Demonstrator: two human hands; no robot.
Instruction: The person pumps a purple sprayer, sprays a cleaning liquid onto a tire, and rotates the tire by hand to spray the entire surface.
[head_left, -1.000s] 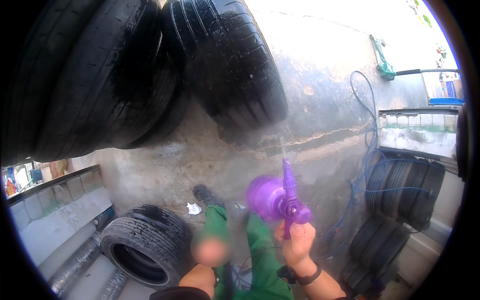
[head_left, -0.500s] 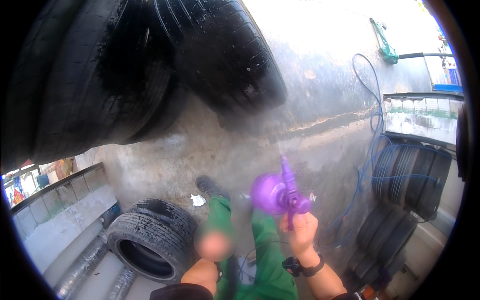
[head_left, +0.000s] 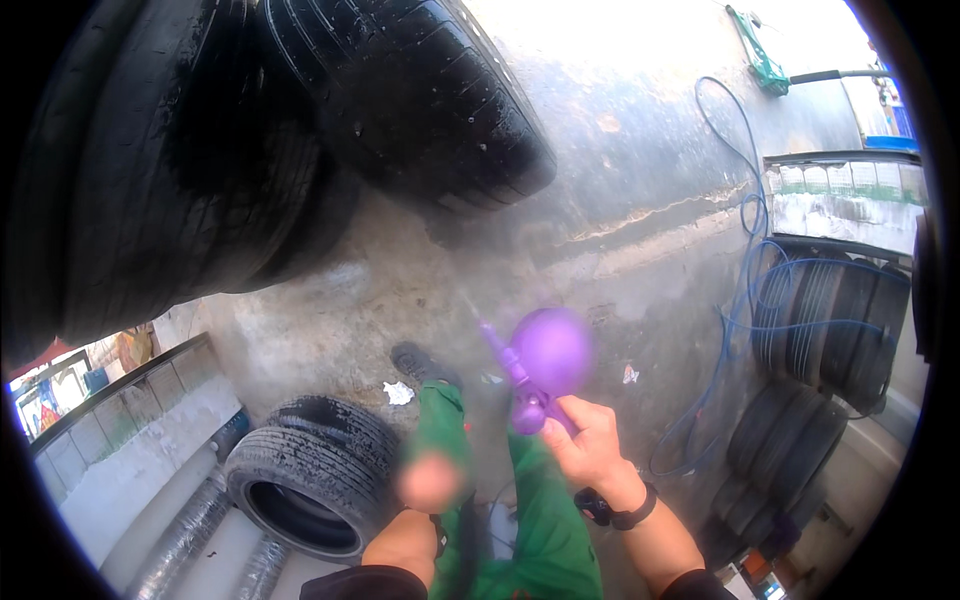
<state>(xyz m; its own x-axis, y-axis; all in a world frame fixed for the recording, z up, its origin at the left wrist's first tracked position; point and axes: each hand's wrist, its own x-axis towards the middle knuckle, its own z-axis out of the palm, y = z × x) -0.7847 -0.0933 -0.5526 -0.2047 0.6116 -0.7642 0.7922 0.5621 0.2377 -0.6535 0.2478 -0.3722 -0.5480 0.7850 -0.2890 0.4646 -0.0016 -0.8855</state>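
My right hand (head_left: 592, 445) is closed around the handle of a purple spray gun (head_left: 522, 390). A round purple cup (head_left: 552, 350) sits on the gun, and its thin nozzle points up and to the left. A faint mist hangs in front of the nozzle tip. Beyond it, large wet black tires (head_left: 430, 100) fill the upper left, apart from the gun. My left hand (head_left: 432, 485) is by my green trouser leg; it is blurred, so its fingers cannot be made out.
Worn tires (head_left: 310, 480) lie at the lower left beside wrapped silver rolls (head_left: 185, 540). A blue hose (head_left: 745, 270) runs over the floor at right, across stacked tires (head_left: 825, 330). Scraps of white paper (head_left: 398, 393) lie near my shoe. A green tool (head_left: 760, 60) is at the upper right.
My right hand has turned the spray gun, so its nozzle has swung from pointing up to pointing up-left. The cup has moved to the nozzle's right side. The view has shifted slightly.
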